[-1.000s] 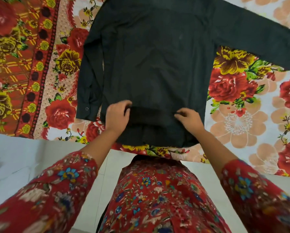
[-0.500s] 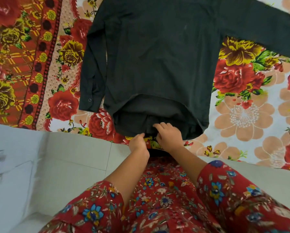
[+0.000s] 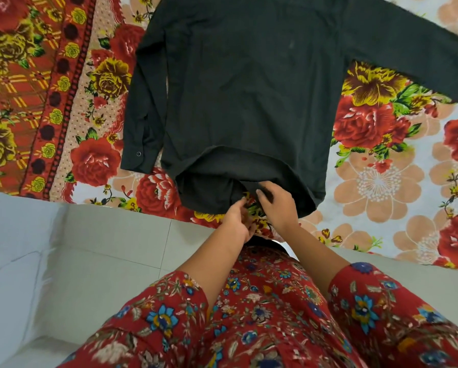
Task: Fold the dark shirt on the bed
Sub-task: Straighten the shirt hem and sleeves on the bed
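Right hand (image 3: 277, 205) sits at the near hem of the dark shirt (image 3: 246, 102), fingers curled with the tips on or under the hem edge; grip looks pinched on cloth, though the contact itself is partly hidden. Left hand (image 3: 238, 217) is just beside it, touching or nearly so, fingers bent toward the same edge; cannot tell whether it has fabric or only the bedsheet (image 3: 381, 187) under it. Shirt lies flat on the floral sheet, directly ahead of both hands and running away from the person: long axis hem-near, collar-far, collar end out of view at the top. Hem sits close to the bed's near edge, above the pale floor (image 3: 103, 256). Near hem is lifted slightly, showing the inner layer. Count: one shirt, two sleeves. One sleeve (image 3: 140, 123) lies folded down along the person's left side of the body, cuff with a snap visible; the other sleeve (image 3: 413, 46) spreads out to the person's right, well apart from the body. Judgement: both hands are about equally near the hem, the right slightly further in. The spread sleeve is nearer the right hand and remains unfolded; task is at an early stage.
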